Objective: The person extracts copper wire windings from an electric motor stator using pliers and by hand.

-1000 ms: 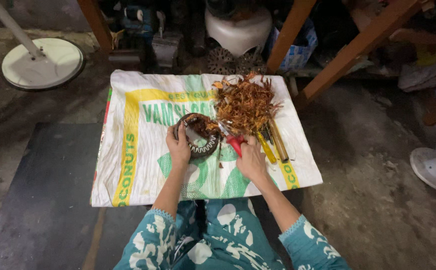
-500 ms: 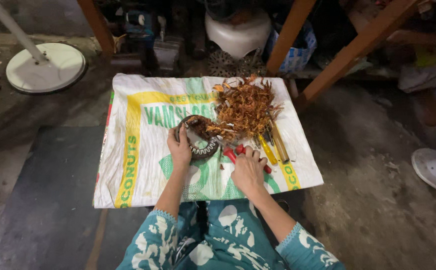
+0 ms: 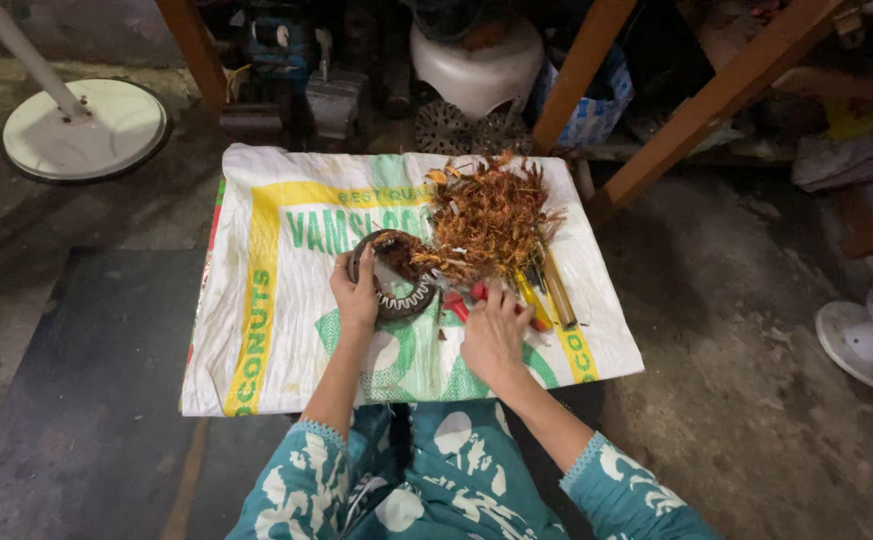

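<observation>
A person in a teal top with white leaf print sits low at the bottom of the frame, arms reaching up toward the middle. Spread on the floor in front of them is a white woven sack point(image 3: 287, 310) with yellow and green print, filling the centre of the picture.

The left hand point(image 3: 357, 295) is just left of centre, its fingers curled around the near rim of a dark ring-shaped motor stator point(image 3: 394, 275), gripping it on the sack. Pale winding loops show along the ring's lower edge.

The right hand point(image 3: 494, 335) lies a little right of centre and lower, palm down over a red-handled tool point(image 3: 462, 303) that pokes out to the left of its fingers. The fingers are bent over the handles, but I cannot tell whether they are pressed tight on it or only resting there.

Just above the right hand, in the upper middle of the sack, sits a tangled heap of copper wire point(image 3: 487, 215), touching the stator's right side. Along the right edge of that heap lie a few yellow-handled tools point(image 3: 547, 290), side by side, just beside the right hand's fingertips.

In the upper left of the frame stands a round white stand base point(image 3: 87, 130) with a slanted pole. A white plastic stool point(image 3: 477, 70) is at top centre, between slanted wooden legs point(image 3: 717, 100).
</observation>
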